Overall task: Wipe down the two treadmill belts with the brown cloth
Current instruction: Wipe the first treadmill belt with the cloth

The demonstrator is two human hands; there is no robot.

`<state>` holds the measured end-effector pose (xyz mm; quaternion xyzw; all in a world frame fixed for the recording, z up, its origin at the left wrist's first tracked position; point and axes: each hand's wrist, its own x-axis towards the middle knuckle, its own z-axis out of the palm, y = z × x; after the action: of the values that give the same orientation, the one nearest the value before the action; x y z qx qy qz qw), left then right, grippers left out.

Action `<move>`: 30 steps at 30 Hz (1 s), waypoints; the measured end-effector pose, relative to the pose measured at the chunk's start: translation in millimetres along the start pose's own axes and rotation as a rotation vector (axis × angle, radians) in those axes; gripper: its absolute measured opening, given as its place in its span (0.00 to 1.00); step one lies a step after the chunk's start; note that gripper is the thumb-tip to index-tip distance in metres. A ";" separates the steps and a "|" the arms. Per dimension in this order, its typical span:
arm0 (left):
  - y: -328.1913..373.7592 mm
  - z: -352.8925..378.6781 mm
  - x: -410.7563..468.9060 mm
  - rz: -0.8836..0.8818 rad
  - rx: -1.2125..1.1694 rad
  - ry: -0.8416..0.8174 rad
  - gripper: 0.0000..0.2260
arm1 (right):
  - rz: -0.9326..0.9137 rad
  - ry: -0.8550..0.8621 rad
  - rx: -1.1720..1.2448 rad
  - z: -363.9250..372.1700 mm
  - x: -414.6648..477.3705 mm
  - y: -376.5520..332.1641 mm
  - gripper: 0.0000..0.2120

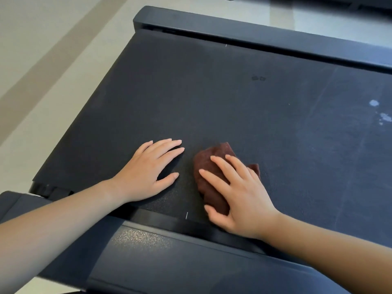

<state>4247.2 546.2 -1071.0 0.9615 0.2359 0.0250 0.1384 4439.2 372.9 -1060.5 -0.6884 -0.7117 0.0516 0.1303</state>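
Observation:
A dark treadmill belt [212,98] fills most of the view. On its near part lies a crumpled brown cloth [209,166]. My right hand [237,194] presses down on the cloth with fingers spread over it. My left hand [148,170] rests flat on the bare belt just left of the cloth, fingers apart, holding nothing. The right side of the belt looks dusty, with pale smears and white specks [374,102]. Two small dark spots [258,78] sit near the belt's middle.
A dark side rail [254,32] runs along the far edge of the belt, and another rail [169,251] runs along the near edge under my forearms. Pale floor [53,49] lies to the left beyond the belt's end.

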 end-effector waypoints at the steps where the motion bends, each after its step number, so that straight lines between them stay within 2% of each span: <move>1: 1.1 1.0 -0.1 -0.003 -0.013 0.007 0.27 | -0.021 -0.003 -0.007 -1.1 -5.0 2.5 0.32; 6: 2.1 3.5 0.7 -0.005 -0.037 0.026 0.27 | -0.023 0.069 0.028 -1.1 7.3 17.4 0.28; 10: 3.5 3.9 8.0 0.005 -0.033 0.022 0.27 | 0.093 0.174 0.031 5.1 43.2 25.4 0.27; 15: 3.8 3.0 23.8 0.025 -0.023 -0.005 0.28 | 0.296 0.178 0.028 4.1 88.1 38.1 0.27; 20: 2.6 3.0 49.9 0.051 0.000 -0.032 0.27 | 0.220 0.239 -0.007 5.0 67.0 47.6 0.26; 26: 1.8 5.2 95.9 0.111 0.004 -0.016 0.26 | 0.439 0.307 -0.050 3.0 69.2 80.3 0.28; 30: -2.2 0.9 136.7 0.164 0.042 -0.021 0.24 | 0.466 0.309 -0.061 6.6 90.9 93.4 0.28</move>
<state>4367.7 610.8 -1074.9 0.9806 0.1552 0.0212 0.1180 4526.2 468.3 -1080.1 -0.8367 -0.5072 -0.0470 0.2012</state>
